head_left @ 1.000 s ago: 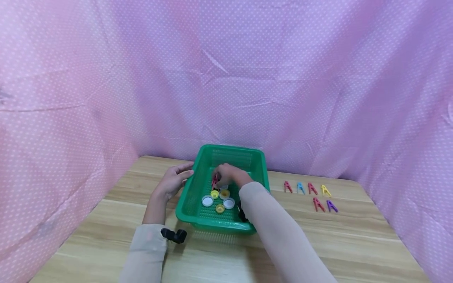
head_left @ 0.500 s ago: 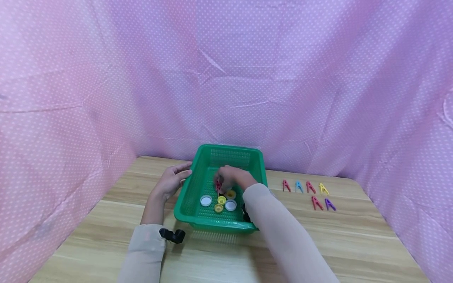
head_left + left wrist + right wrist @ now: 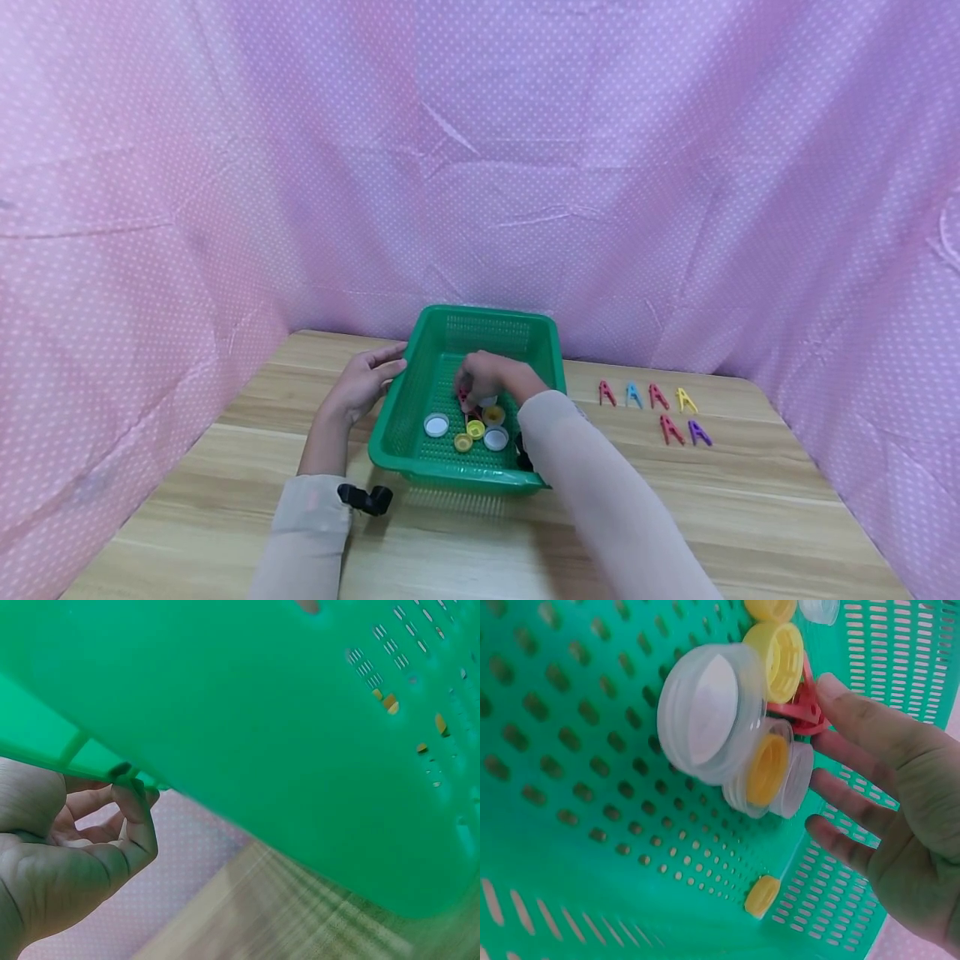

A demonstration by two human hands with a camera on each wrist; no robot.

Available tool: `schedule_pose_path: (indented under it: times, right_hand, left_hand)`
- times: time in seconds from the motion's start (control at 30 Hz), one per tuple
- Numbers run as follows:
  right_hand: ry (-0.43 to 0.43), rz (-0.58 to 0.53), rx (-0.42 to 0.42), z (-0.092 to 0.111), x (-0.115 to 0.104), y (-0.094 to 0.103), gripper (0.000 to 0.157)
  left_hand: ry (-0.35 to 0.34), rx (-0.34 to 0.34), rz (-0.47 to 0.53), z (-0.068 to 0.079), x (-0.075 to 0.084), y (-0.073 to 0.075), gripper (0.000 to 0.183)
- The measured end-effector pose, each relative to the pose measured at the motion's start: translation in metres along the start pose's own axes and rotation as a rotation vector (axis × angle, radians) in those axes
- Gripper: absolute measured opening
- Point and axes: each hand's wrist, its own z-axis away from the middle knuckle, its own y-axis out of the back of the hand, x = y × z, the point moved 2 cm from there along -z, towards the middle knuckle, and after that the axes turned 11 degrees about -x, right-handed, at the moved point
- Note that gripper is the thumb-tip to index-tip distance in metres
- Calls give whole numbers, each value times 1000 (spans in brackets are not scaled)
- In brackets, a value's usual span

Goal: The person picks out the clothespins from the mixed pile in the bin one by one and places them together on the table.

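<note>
A green plastic basket (image 3: 468,477) with perforated walls stands on the table. My left hand (image 3: 362,385) holds its left rim; in the left wrist view the bent fingers (image 3: 139,832) meet the rim's outer lip. Inside the basket my right hand (image 3: 486,375) pinches a red clothespin (image 3: 802,711) between thumb and forefinger, the other fingers spread. Touching or close to the clothespin are a yellow cap (image 3: 785,664) and clear round caps, one with a yellow cap (image 3: 769,769) inside. A white-lined clear cap (image 3: 714,709) lies nearer the right wrist camera.
To the basket's right, clothespins lie in two rows on the wooden table (image 3: 750,500): red (image 3: 607,393), blue (image 3: 633,395), yellow (image 3: 686,401) and purple (image 3: 700,433) among them. A pink dotted cloth (image 3: 510,167) hangs behind and at the sides.
My right hand has shifted slightly right and nearer with the red clothespin, and the yellow and clear caps beside it have slid right and nearer. The left hand keeps its place on the rim.
</note>
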Motion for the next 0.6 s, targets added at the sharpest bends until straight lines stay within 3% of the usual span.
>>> schedule_pose_path:
  times: [0.2, 0.6]
  right_hand:
    - [33, -33, 45, -4, 1, 1, 24]
    - [54, -65, 4, -10, -3, -2, 32]
  left_hand:
    - [-6, -8, 0, -1, 2, -1, 47]
    - [5, -1, 4, -3, 1, 2, 48]
